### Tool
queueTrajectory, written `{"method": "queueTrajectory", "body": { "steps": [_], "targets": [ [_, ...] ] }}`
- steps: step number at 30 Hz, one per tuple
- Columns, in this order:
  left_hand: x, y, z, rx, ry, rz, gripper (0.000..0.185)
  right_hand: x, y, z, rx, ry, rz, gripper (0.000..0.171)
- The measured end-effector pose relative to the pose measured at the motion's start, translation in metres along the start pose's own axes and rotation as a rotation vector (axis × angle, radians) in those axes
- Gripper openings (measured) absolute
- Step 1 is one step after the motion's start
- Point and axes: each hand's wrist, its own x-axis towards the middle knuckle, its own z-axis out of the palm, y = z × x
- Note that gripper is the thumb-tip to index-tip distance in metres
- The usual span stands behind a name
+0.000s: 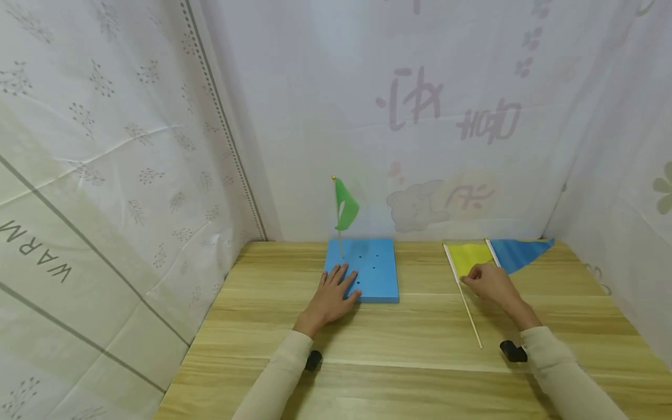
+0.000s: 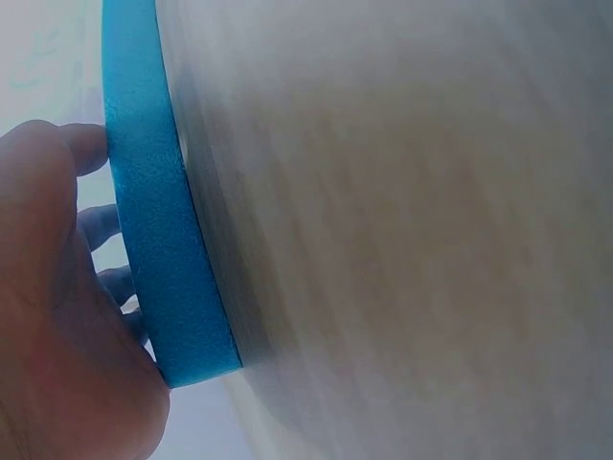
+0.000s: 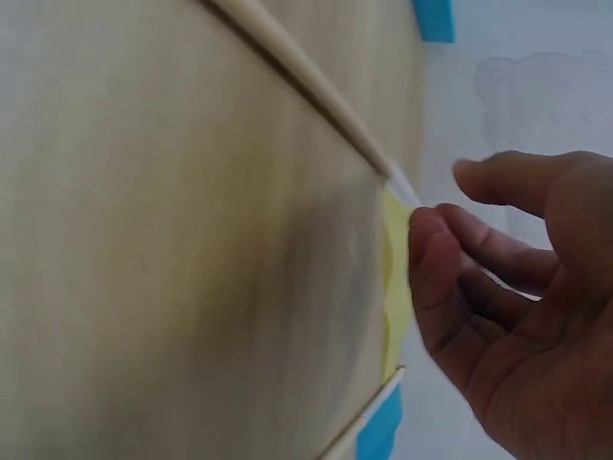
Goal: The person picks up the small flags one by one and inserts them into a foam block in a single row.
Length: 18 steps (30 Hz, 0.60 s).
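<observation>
My left hand (image 1: 332, 297) lies with spread, straight fingers on the front left part of a blue foam board (image 1: 383, 286) with several small holes. In the left wrist view its fingertips rest on the top face, beside the thick edge. A green flag (image 1: 346, 210) on a thin stick stands upright at the board's back left. My right hand (image 1: 492, 284) is over a yellow flag (image 1: 466, 255) lying on the table, fingertips right by its stick (image 1: 471, 315). In the right wrist view the thumb (image 3: 508, 180) is apart from the loosely bent fingers, with nothing between them.
A blue flag (image 1: 522, 254) lies to the right of the yellow one, its stick partly behind my right hand. The wooden table (image 1: 415, 379) ends at a printed curtain (image 1: 325, 116) at the back. Black wrist pieces (image 1: 513, 352) sit under both forearms.
</observation>
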Motion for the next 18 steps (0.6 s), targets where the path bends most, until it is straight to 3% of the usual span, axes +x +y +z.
{"method": "queueTrajectory", "body": {
  "steps": [9,18],
  "targets": [
    [-0.003,0.006,-0.005,-0.011,-0.017,-0.005,0.064,-0.004,0.002,0.017,-0.008,-0.081,0.047,0.042],
    [-0.004,0.005,-0.006,-0.012,0.004,0.002,0.063,0.002,0.0,0.016,0.01,-0.115,0.088,0.047]
  ]
}}
